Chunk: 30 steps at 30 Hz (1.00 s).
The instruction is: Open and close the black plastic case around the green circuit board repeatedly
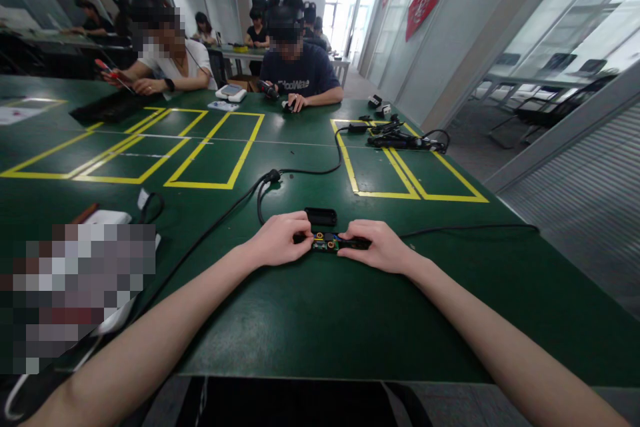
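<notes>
Both hands met near the middle of the green tabletop [320, 320], close to its near edge. The left hand [280, 240] pinched the left end of a small circuit board [326, 243] between thumb and fingertips. The right hand [383, 248] gripped the right end in the same way, so the board lay low on the surface between them. The board showed green, with a few small round yellow and blue parts (too small to tell further). Just beyond it, lying flat and apart from the fingers, sat a black oblong cover [321, 216].

A black cable [310, 172] looped across the surface behind the left hand, and a thinner lead [465, 228] ran off to the right. Yellow tape rectangles [215, 183] marked the far half of the surface, and on the rightmost of them lay a heap of black adapters [400, 140].

Across the tabletop sat a person in a white shirt [175, 63] and a person in a dark shirt [300, 77], each with their own hands on small objects.
</notes>
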Motion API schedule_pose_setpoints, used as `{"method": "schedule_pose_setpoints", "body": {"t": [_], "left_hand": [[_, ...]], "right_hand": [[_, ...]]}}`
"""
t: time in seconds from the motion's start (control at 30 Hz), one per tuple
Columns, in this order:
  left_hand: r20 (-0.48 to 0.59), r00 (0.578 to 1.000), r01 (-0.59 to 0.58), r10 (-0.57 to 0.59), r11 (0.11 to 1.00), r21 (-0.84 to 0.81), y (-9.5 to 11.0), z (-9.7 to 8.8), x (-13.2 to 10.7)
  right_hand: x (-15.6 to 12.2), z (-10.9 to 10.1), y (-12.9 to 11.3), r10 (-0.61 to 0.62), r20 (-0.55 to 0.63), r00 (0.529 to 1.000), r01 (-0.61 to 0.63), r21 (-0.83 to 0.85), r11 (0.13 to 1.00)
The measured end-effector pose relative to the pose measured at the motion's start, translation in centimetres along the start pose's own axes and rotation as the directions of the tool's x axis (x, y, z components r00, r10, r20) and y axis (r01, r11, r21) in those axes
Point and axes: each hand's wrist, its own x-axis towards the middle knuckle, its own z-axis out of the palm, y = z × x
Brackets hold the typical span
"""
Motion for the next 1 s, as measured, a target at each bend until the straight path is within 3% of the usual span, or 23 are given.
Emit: {"method": "schedule_pose_setpoints", "body": {"t": [0.33, 0.53, 0.8, 0.9, 1.0], "left_hand": [[0.093, 0.994, -0.066, 0.051, 0.984, 0.167, 0.8, -1.0, 0.1], [0.093, 0.982, -0.18, 0.162, 0.956, 0.234, 0.2, -0.9, 0.5], [0.057, 0.987, -0.16, 0.15, 0.955, 0.248, -1.2, -0.2, 0.6], [0.054, 0.988, -0.154, 0.145, 0.952, 0.265, -1.2, -0.3, 0.6], [-0.008, 0.997, -0.076, 0.082, 0.956, 0.285, -1.4, -0.5, 0.6]], "right_hand": [[0.0, -0.6, -0.9, -0.129, 0.054, 0.99, 0.137, -0.184, 0.973], [0.2, -0.4, -0.3, -0.229, 0.037, 0.973, 0.23, -0.265, 0.936], [0.5, 0.2, 0.0, -0.205, -0.076, 0.976, 0.188, -0.19, 0.964], [0.6, 0.5, 0.1, -0.146, -0.146, 0.978, 0.109, -0.236, 0.966], [0.9, 1.0, 0.5, -0.049, -0.24, 0.97, -0.011, -0.245, 0.969]]}}
